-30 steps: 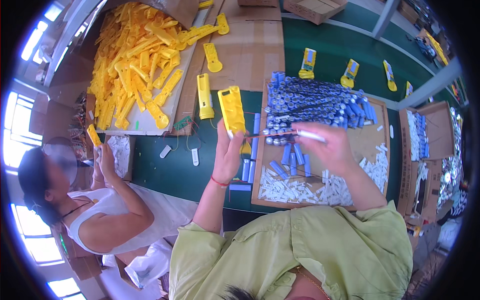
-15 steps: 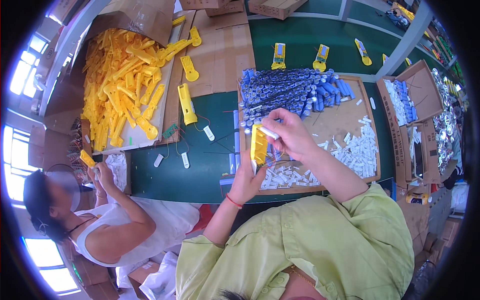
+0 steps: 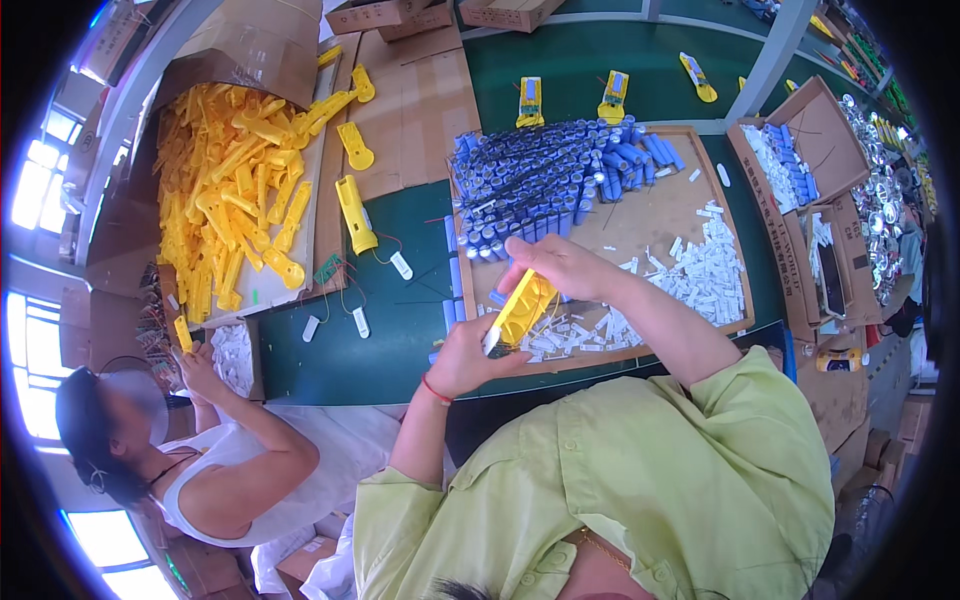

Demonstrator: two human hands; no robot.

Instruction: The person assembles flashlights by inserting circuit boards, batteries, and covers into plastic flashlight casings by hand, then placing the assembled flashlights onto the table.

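Observation:
Over the front of a brown tray (image 3: pixel 745 290), my left hand (image 3: pixel 465 358) grips the lower end of a yellow plastic casing (image 3: pixel 527 308). The casing is tilted, its ribbed hollow inside showing. A white part shows at its lower end, beside my left thumb. My right hand (image 3: pixel 565 268) is closed round the casing's upper end, its fingertips partly hidden. Behind my hands lie many blue cylindrical battery cells (image 3: pixel 520 180) with black wires. A heap of small white plastic pieces (image 3: pixel 700 265) covers the tray's right and front.
A big pile of yellow casings (image 3: pixel 230 190) spills from a carton at left. One casing (image 3: pixel 355 215) with a wired white piece lies nearer. Filled casings (image 3: pixel 612 97) stand along the back. A co-worker (image 3: pixel 220 450) sits at left holding a yellow part. An open carton (image 3: pixel 800 170) stands right.
The yellow casing has tilted further right and turned its hollow side more into view. My right hand has shifted over its upper end; the white piece it held there no longer shows.

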